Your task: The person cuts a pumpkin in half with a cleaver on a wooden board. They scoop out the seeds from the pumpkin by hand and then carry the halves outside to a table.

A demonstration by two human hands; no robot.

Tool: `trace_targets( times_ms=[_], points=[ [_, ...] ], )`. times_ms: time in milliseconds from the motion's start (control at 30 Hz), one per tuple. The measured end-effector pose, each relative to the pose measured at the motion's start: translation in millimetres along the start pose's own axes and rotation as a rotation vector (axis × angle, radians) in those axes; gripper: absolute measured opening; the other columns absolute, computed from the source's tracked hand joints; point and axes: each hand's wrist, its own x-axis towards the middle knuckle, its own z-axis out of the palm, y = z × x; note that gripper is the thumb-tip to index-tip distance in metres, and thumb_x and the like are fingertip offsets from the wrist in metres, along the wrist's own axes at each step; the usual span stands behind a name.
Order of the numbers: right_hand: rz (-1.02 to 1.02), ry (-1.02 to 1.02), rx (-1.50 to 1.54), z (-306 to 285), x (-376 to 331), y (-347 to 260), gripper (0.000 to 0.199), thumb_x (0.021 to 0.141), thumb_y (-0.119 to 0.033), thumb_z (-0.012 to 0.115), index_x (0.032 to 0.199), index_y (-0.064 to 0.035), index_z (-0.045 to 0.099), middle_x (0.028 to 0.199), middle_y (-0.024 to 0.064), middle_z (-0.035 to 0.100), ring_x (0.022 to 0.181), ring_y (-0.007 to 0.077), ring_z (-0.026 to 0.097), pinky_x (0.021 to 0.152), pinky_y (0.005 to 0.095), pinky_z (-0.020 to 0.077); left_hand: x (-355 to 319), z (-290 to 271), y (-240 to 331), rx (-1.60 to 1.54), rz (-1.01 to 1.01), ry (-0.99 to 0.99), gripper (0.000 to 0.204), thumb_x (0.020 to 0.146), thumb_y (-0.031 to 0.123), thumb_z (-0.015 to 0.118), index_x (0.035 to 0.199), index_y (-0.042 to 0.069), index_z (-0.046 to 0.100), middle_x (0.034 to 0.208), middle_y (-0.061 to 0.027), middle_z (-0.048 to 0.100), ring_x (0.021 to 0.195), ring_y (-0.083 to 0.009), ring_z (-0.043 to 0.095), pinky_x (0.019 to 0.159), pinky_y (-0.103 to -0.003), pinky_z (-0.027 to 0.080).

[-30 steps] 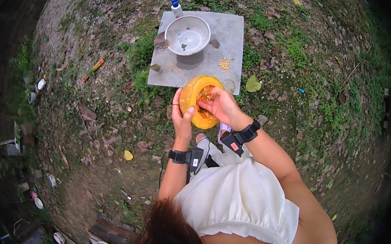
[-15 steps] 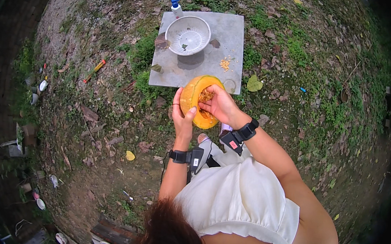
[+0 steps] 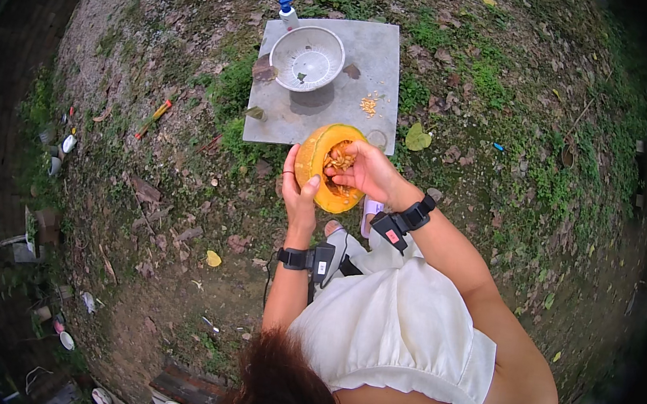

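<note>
The person holds a halved pumpkin (image 3: 328,164) in the air just in front of the near edge of a grey stone slab (image 3: 372,56) set on the ground. The left hand (image 3: 299,193) cups the rind from outside, fingers wrapped round its curve and thumb on the cut rim. The right hand (image 3: 365,171) reaches into the hollow, fingers curled into the seeds (image 3: 338,157); whether they grip any cannot be told. The half looks stiff-walled and fairly heavy, with wet, stringy, probably slippery pulp, so the dry rind seems the safest place to grip. On the slab stand a white colander (image 3: 306,58), a small bottle with a blue cap (image 3: 287,11) and a little heap of loose seeds (image 3: 368,105). Dry leaves, grass and litter lie around; nothing stands between pumpkin and slab.
</note>
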Motion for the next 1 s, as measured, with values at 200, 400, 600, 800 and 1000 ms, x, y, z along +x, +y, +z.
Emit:
trace_targets(
  times_ms=[200, 400, 600, 800, 1000],
  points=[
    [0.0, 0.011, -0.025, -4, 6, 5, 0.021, 0.101, -0.025, 0.05, 0.109, -0.0067, 0.058, 0.102, 0.0067, 0.066, 0.09, 0.0196, 0.069, 0.078, 0.0278, 0.0572, -1, -1, 0, -0.013, -0.006, -0.004, 0.075, 0.082, 0.019, 0.064, 0.148, -0.001, 0.033, 0.14, -0.0133, 0.049, 0.126, -0.0219, 0.05, 0.109, -0.035, 0.038],
    [-0.064, -0.011, -0.064, -12, 10, 14, 0.019, 0.102, -0.023, 0.054, 0.111, -0.008, 0.06, 0.092, -0.0017, 0.061, 0.079, 0.0092, 0.063, 0.068, 0.0222, 0.053, -1, -2, 1, 0.02, -0.001, -0.004, 0.08, 0.083, 0.028, 0.067, 0.147, -0.003, 0.031, 0.14, -0.0161, 0.048, 0.127, -0.0244, 0.05, 0.108, -0.037, 0.04],
    [-0.02, -0.015, -0.083, -11, 6, 12, 0.018, 0.101, -0.016, 0.056, 0.114, -0.0059, 0.063, 0.096, -0.0027, 0.063, 0.077, 0.0057, 0.06, 0.066, 0.0186, 0.0504, -1, -6, 0, -0.041, -0.009, -0.006, 0.073, 0.084, 0.018, 0.063, 0.148, 0.0, 0.034, 0.14, -0.0133, 0.048, 0.127, -0.0212, 0.05, 0.109, -0.035, 0.038],
    [0.022, -0.021, -0.137, -13, 0, 7, 0.023, 0.1, -0.01, 0.055, 0.121, -0.0051, 0.062, 0.098, -0.0015, 0.065, 0.074, 0.0042, 0.057, 0.066, 0.0186, 0.05, 1, -5, -1, -0.056, -0.005, 0.009, 0.075, 0.083, 0.022, 0.063, 0.148, -0.001, 0.033, 0.141, -0.0136, 0.048, 0.127, -0.0219, 0.049, 0.109, -0.035, 0.038],
    [-0.032, -0.037, -0.305, -17, -5, 9, 0.018, 0.102, -0.014, 0.052, 0.114, -0.0055, 0.063, 0.09, -0.0028, 0.062, 0.071, 0.0028, 0.054, 0.063, 0.0187, 0.0468, 5, -10, -3, -0.079, 0.009, 0.031, 0.076, 0.083, 0.026, 0.064, 0.147, -0.002, 0.033, 0.14, -0.0142, 0.048, 0.127, -0.0226, 0.05, 0.108, -0.036, 0.039]
  ],
)
